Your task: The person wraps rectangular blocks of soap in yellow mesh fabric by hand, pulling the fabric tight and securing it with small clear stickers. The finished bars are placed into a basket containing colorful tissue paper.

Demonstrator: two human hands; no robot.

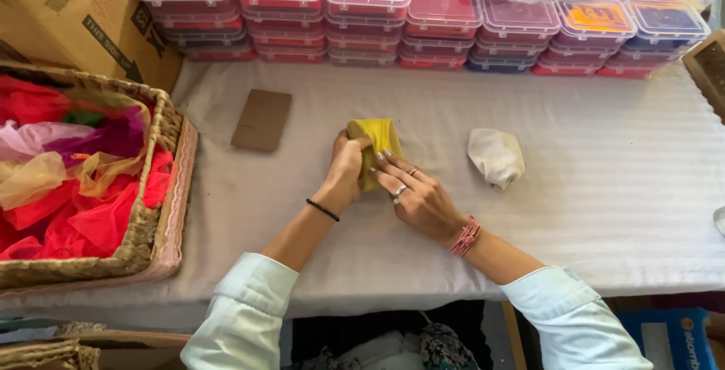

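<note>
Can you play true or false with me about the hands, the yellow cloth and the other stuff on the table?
1. Both hands touch the yellow cloth. True: the left hand grips its left side and the right hand presses on it with its fingers.
2. The white cloth bundle lies to the left of the yellow cloth. False: it lies to the right, apart from both hands.
3. The woven basket holds colourful sheer fabric. True: red, pink, purple and gold pieces.
4. The brown card is in the right hand. False: it lies flat on the table, untouched.
5. The plastic boxes at the back have their lids off. False: they are stacked with clear lids on.
</note>
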